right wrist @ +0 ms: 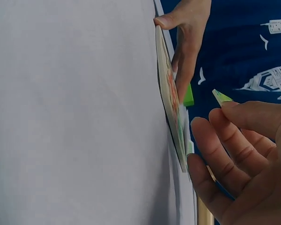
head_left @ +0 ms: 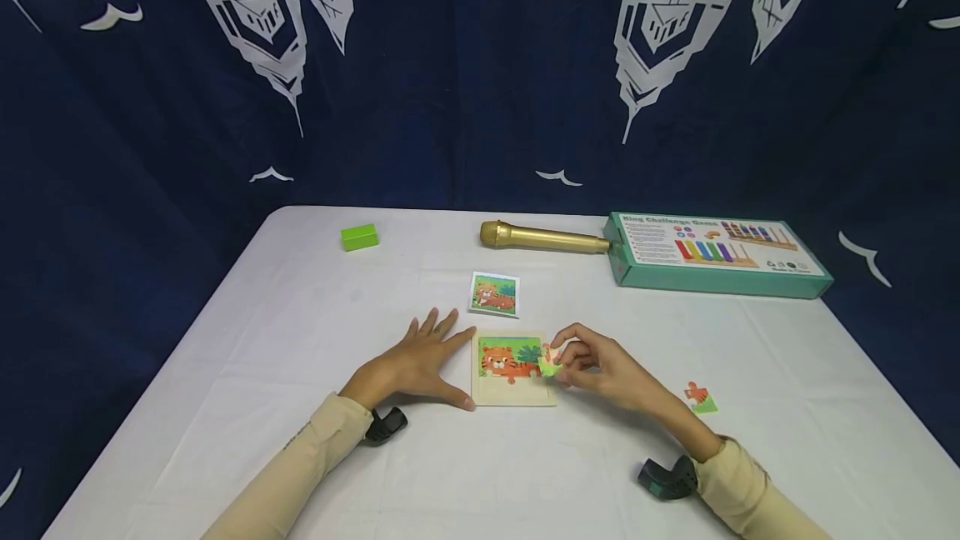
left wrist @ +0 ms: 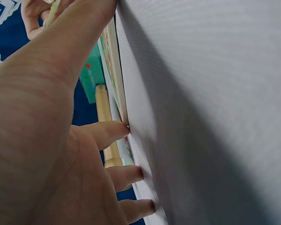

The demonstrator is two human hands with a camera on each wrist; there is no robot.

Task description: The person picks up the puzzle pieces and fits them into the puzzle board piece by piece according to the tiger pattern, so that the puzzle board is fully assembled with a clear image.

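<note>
On the white table [head_left: 300, 340] the puzzle board [head_left: 512, 372] lies between the two hands, its tiger picture partly filled. The left hand [head_left: 420, 363] lies flat with fingers straight and spread, thumb and forefinger against the board's left edge, bracing it; that brace is worth keeping so the board does not slide. The right hand [head_left: 596, 365] pinches a small green puzzle piece [head_left: 550, 365] between thumb and fingertips, held at the board's right edge, just above it. To seat it well, I judge the piece should be turned until its colours match the picture, laid flat over its gap, then pressed lightly. The head view alone shows the layout: the teal box [head_left: 716, 252] and gold microphone [head_left: 543, 237] at the far side, a picture card [head_left: 494, 293] beyond the board, a green block [head_left: 359, 237], and a loose piece [head_left: 699, 397] to the right. The right wrist view shows the piece's [right wrist: 221, 96] thin edge clear of the board [right wrist: 171, 101].
</note>
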